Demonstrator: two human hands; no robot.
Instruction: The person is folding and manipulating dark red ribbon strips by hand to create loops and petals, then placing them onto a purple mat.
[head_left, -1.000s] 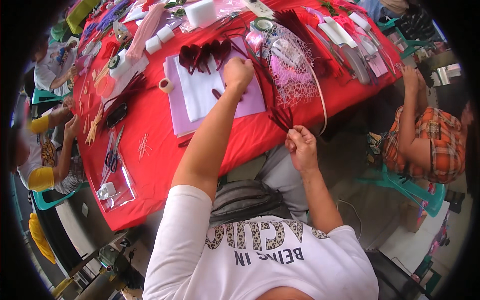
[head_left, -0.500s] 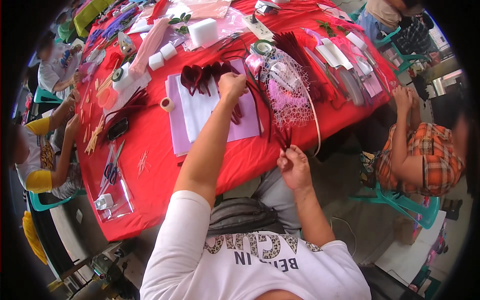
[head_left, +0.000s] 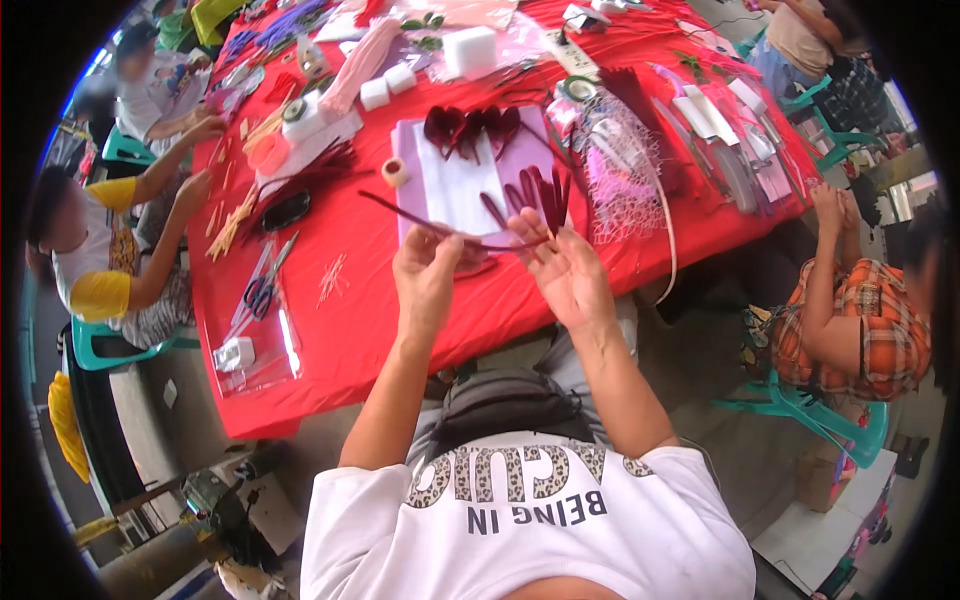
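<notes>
A long dark maroon pipe cleaner (head_left: 395, 208) stretches across the front of the papers, with my left hand (head_left: 424, 272) closed in a pinch on it. My right hand (head_left: 573, 275) steadies its other end between thumb and fingers. From that same hand a bunch of looped maroon pipe cleaners (head_left: 556, 198) fans upward. Beyond both hands, several dark maroon petal shapes (head_left: 470, 132) lie in a row on white paper (head_left: 455, 190), which rests on lilac sheets (head_left: 411, 145). More maroon strips lie partly hidden behind my left hand.
Left of the papers sits a roll of tape (head_left: 396, 172). Scissors (head_left: 262, 290) lie on clear plastic near the left edge. White foam blocks (head_left: 470, 52) stand at the back, and pink netting (head_left: 625, 180) lies at right. Other people sit on both sides of the red-covered table (head_left: 350, 340).
My left hand has come back from the petal shapes and now pinches a long pipe cleaner. My right hand has risen over the table edge with its bunch, and the view has shifted.
</notes>
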